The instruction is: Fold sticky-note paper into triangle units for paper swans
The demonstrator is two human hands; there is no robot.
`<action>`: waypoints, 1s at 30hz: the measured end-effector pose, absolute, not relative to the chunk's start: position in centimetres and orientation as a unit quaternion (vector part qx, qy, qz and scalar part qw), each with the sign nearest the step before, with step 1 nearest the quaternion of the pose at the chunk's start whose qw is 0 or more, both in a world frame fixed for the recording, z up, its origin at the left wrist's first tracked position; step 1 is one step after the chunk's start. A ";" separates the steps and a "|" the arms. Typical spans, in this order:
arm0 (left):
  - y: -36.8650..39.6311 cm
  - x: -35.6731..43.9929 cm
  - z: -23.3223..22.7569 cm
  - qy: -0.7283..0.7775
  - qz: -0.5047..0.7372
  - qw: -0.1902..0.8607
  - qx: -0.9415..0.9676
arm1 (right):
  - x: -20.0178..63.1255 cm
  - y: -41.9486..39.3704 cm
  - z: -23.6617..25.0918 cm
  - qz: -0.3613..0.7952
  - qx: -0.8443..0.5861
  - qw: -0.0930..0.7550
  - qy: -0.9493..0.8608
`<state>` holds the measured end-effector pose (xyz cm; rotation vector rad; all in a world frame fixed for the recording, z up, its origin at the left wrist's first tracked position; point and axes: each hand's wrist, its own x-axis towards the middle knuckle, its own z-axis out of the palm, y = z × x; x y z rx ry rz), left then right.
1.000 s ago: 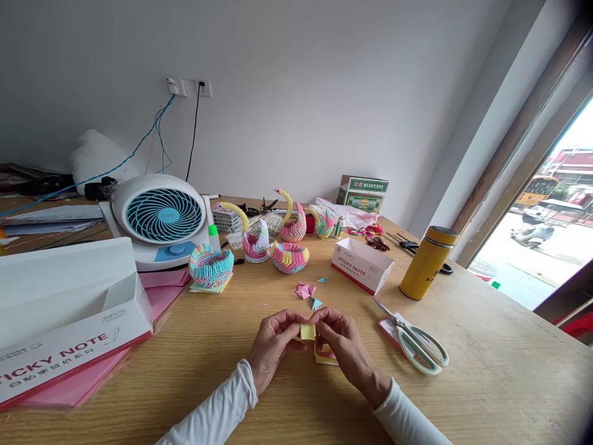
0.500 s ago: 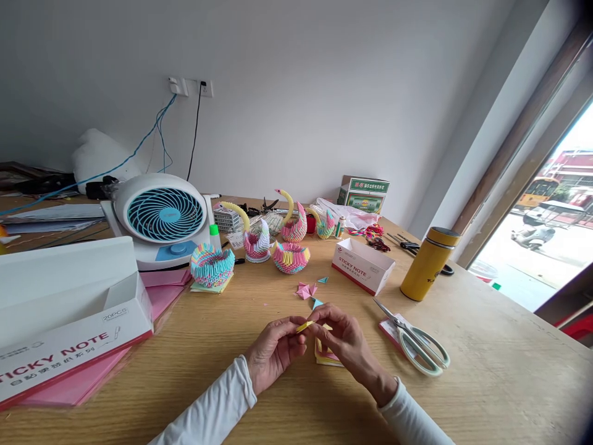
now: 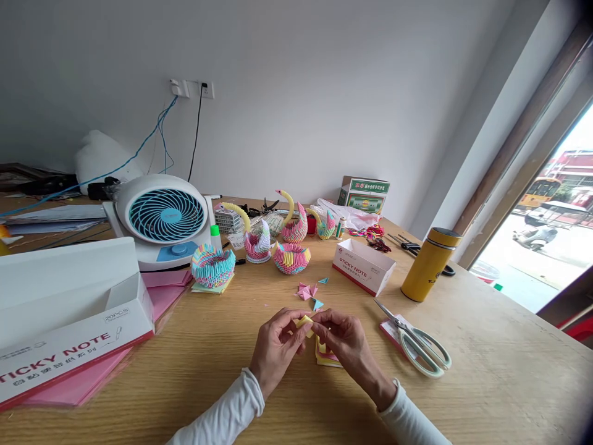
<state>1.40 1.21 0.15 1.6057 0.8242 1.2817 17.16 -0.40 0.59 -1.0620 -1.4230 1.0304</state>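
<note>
Both hands meet over the wooden table (image 3: pixel 231 383), pinching one small yellow paper piece (image 3: pixel 304 321) between their fingertips. My left hand (image 3: pixel 278 351) grips its left end and my right hand (image 3: pixel 345 346) grips its right end. Under my right hand lies a small stack of yellow and pink sticky notes (image 3: pixel 327 358). Just beyond the fingers lie folded pink triangles (image 3: pixel 306 290) and blue ones (image 3: pixel 317 303).
Scissors (image 3: pixel 414 340) lie to the right on a pink pad, near a yellow flask (image 3: pixel 430 264). A small sticky-note box (image 3: pixel 362 266), several paper swans (image 3: pixel 257 240), a paper bowl (image 3: pixel 212 265) and a fan (image 3: pixel 162 217) stand behind. A large sticky-note box (image 3: pixel 69 321) sits left on pink sheets.
The yellow paper, held flat and facing me a second ago, is now folded narrower and turned edge-on between the fingertips. Both hands stayed in place.
</note>
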 end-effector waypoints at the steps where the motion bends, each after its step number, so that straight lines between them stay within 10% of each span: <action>1: 1.3 1.4 -0.1 0.325 0.523 0.445 0.650 | 17.2 -0.4 0.5 0.429 -0.443 0.517 -0.593; 19: 1.4 1.3 0.9 0.355 0.503 0.487 0.620 | 17.7 -0.6 0.7 0.336 -0.451 0.498 -0.660; 30: 1.5 1.4 0.8 0.341 0.534 0.534 0.560 | 17.2 -0.6 0.8 0.468 -0.424 0.495 -0.597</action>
